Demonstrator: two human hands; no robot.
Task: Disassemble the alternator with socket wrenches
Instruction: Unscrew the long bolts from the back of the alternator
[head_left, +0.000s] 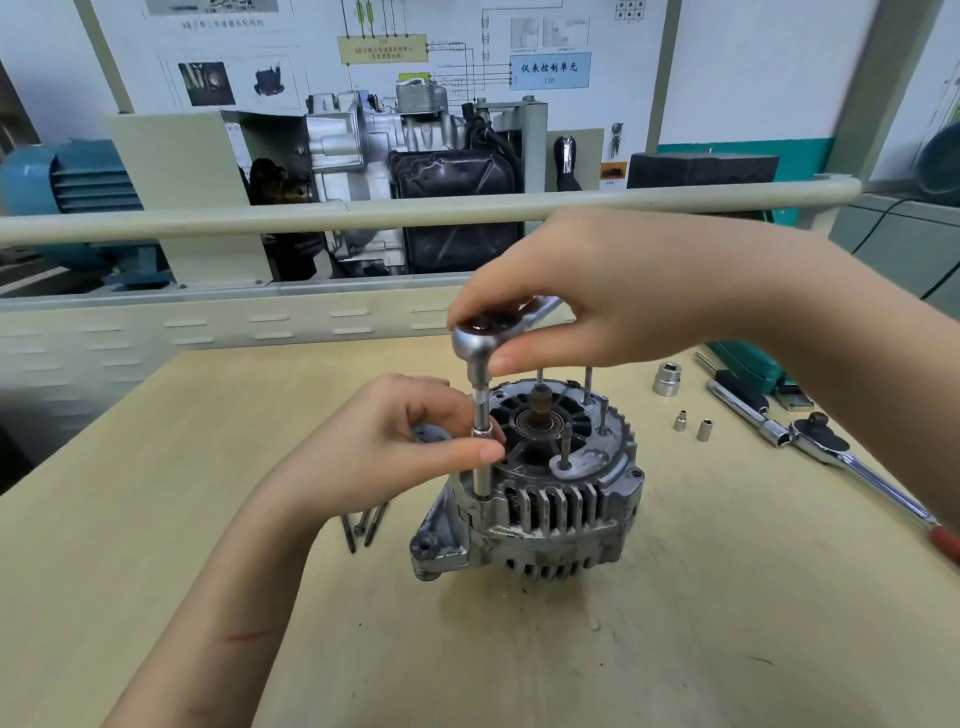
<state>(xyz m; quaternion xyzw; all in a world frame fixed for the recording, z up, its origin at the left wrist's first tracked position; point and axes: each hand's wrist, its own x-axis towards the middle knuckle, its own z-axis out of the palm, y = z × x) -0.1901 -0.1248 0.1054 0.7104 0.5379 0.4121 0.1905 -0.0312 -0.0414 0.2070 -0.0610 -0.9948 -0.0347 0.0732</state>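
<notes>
A grey alternator (550, 499) stands on the wooden table (208, 467), shaft end up, with several studs sticking out of its top. A small ratchet wrench (475, 338) with a long extension (482, 441) stands upright on a bolt at the housing's left rim. My right hand (597, 296) grips the ratchet's head and handle from above. The thumb and fingers of my left hand (410, 431) pinch the extension about halfway down.
Long removed bolts (363, 522) lie left of the alternator. To the right lie a large socket (667, 379), two small sockets (693, 425), a bigger ratchet (821, 441) and a green tool case (748, 364). A gearbox training stand sits behind a rail.
</notes>
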